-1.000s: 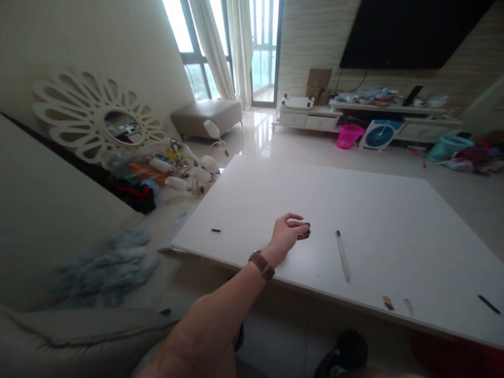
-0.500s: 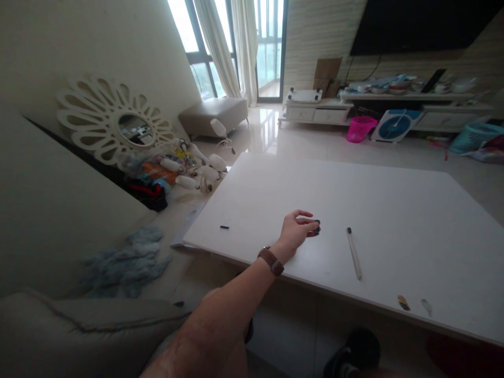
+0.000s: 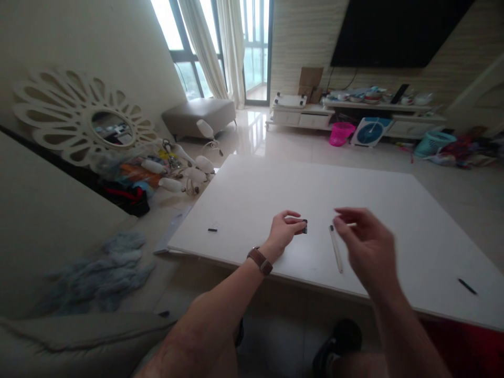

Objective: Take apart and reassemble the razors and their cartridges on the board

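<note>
Two hands now: left hand (image 3: 282,231) pinches black piece (image 3: 304,227); right hand (image 3: 364,244) newly arrived, grip unclear.

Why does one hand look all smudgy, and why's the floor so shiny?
Head view: the right hand is smeared by blur, the left hand pinching a black piece looks sharp; daylight from the window glares off the floor.

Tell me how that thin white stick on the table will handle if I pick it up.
The thin white stick looks straight and slim, so it is probably stiff and light. Lying flat on the smooth white table, it may roll or slide when nudged, and pinching it up could be fiddly.
</note>
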`<control>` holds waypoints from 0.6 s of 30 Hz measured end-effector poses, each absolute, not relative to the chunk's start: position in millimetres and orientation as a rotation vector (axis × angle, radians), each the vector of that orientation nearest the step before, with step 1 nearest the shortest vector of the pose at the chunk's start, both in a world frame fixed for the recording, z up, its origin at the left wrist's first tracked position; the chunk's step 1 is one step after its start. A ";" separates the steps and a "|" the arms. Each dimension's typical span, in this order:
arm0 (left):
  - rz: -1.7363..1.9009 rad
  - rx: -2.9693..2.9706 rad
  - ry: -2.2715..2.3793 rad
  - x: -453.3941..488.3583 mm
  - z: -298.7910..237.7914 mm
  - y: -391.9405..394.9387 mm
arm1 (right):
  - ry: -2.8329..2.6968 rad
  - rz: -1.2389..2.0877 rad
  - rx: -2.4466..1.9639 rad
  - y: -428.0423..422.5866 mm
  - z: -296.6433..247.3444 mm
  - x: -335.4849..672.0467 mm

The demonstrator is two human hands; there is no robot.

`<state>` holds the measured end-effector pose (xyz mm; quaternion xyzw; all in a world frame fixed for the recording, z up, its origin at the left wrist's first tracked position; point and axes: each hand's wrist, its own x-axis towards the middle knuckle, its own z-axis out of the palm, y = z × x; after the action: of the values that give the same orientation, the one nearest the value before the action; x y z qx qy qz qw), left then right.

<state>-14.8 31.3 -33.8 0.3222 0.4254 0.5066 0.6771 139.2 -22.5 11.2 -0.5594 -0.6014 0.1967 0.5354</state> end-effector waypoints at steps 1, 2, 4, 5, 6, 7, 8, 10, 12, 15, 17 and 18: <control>1.140 0.727 0.946 -14.2 -34.5 30.4 | -1.432 0.514 -1.387 -21.6 2.6 138.5; 1.137 0.731 0.938 -13.8 -35.3 29.8 | -1.432 0.575 -1.444 -19.8 -7.6 137.4; 1.126 0.738 0.929 -12.9 -37.5 29.1 | -1.431 0.710 -1.516 -13.6 -28.9 134.7; 1.122 0.743 0.930 -12.5 -38.6 29.2 | -1.435 0.770 -1.510 -9.6 -38.2 133.5; 1.121 0.747 0.935 -12.1 -39.9 29.7 | -1.443 0.817 -1.493 -5.1 -45.7 132.6; 1.122 0.750 0.944 -11.6 -41.1 30.5 | -1.451 0.851 -1.470 -0.3 -51.2 132.0; 1.125 0.751 0.954 -11.0 -42.4 31.6 | -1.459 0.871 -1.447 4.5 -54.9 131.8; 1.137 0.748 0.974 -9.2 -44.9 34.3 | -1.466 0.889 -1.422 13.5 -58.5 132.0; 1.161 0.734 0.982 -6.3 -47.1 37.0 | -1.452 0.906 -1.411 20.4 -59.8 132.9; 1.205 0.711 0.976 0.1 -50.3 40.3 | -1.418 0.931 -1.397 25.4 -61.2 135.4; 1.216 0.709 0.975 5.2 -53.2 42.8 | -1.411 0.938 -1.394 25.8 -61.5 137.7; 1.213 0.714 0.982 7.6 -54.8 44.4 | -1.412 0.938 -1.398 25.5 -61.3 139.1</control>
<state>7.6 44.4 -54.8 0.3148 0.4330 0.5347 0.6538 139.1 25.5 -61.3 -0.5667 -0.5722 0.3804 0.4548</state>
